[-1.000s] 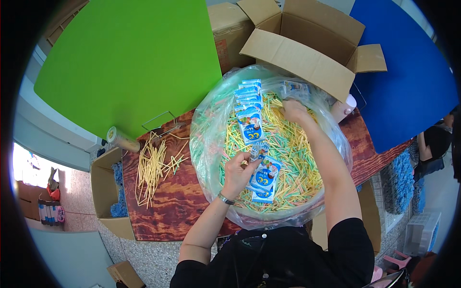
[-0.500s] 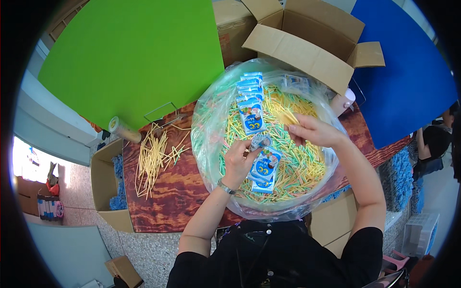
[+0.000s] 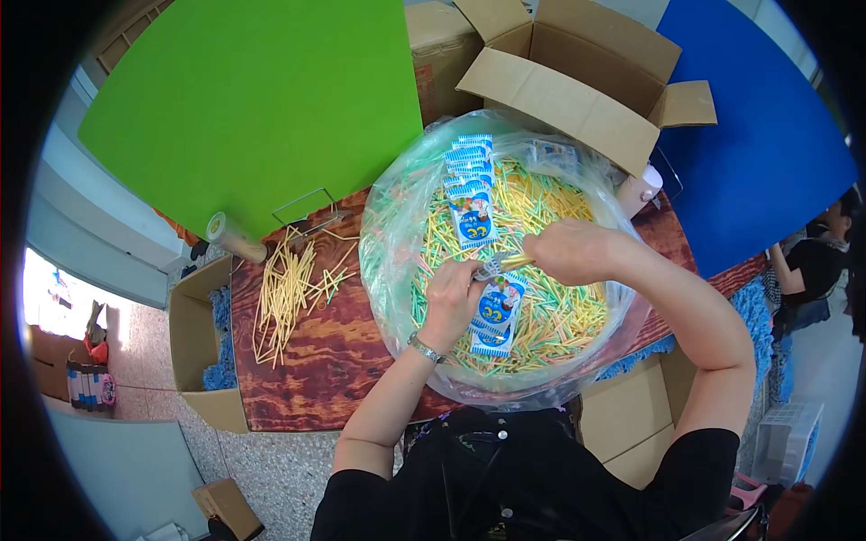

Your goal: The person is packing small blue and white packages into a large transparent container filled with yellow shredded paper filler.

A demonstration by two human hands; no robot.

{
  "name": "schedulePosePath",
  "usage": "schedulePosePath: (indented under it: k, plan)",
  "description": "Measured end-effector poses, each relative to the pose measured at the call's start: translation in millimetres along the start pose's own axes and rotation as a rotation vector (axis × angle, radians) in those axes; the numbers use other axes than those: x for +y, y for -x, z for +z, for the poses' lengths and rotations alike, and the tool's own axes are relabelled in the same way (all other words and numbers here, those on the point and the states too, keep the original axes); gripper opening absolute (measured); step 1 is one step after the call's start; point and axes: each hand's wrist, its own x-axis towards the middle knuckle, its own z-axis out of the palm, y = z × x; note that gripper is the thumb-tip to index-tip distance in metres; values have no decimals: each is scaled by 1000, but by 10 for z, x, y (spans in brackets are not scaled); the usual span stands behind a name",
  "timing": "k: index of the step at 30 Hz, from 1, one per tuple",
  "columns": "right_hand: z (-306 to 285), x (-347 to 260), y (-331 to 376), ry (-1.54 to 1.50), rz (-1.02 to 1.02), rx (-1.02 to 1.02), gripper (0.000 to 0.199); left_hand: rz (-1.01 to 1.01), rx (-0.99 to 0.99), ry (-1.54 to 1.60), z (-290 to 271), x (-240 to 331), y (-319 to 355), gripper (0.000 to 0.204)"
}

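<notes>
A large clear plastic bag point(image 3: 386, 270) lies spread on the table, filled with thin pastel sticks point(image 3: 564, 320) in yellow, green and pink. My left hand point(image 3: 451, 302) pinches a small silvery packet point(image 3: 490, 267) over the middle of the bag. Closed around a small bundle of yellowish sticks point(image 3: 516, 261), my right hand point(image 3: 570, 252) has their ends at the packet's mouth. Whether they are inside it I cannot tell. Blue-and-white packets point(image 3: 495, 316) lie just below the held one. Beyond my hands, an overlapping row of similar packets point(image 3: 473, 216) rests on the sticks.
Loose yellow sticks point(image 3: 287, 293) lie left on the reddish wooden table point(image 3: 316, 397), near a clear cylindrical container point(image 3: 233, 239). Green point(image 3: 262, 108) and blue point(image 3: 749, 117) panels flank an open cardboard box point(image 3: 568, 95). A pale cylinder point(image 3: 640, 191) stands right of the bag. Another person point(image 3: 803, 270) is far right.
My right hand has moved left and toward me, bringing the stick bundle from above the pile to the packet's mouth. My left hand stays nearly in place, still holding the packet.
</notes>
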Motion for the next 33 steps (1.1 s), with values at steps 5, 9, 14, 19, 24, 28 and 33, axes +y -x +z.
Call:
schedulePosePath:
  k: [5,9,14,19,24,28,33]
  plan:
    - [-94,-81,-132,140,19,-79,14,57,-54,-14,-14,69,-34,33]
    - [-130,-45,-110,45,-146,168,24,73,-2,46,14,22,-9,36]
    - [46,175,-56,-378,-176,430,33,-23,-59,154,18,-52,45,45]
    - [714,223,-322,-609,-245,599,40,-39,-73,225,25,-82,7,51]
    - [919,233,-755,-902,-55,721,24,-294,-94,289,24,-221,93,56]
    - [1060,507,-1211,-751,-9,844,21,-104,-14,-23,77,-173,-11,51]
    - [1143,469,-1345,-690,40,1103,21,189,-259,-319,254,-416,-61,33]
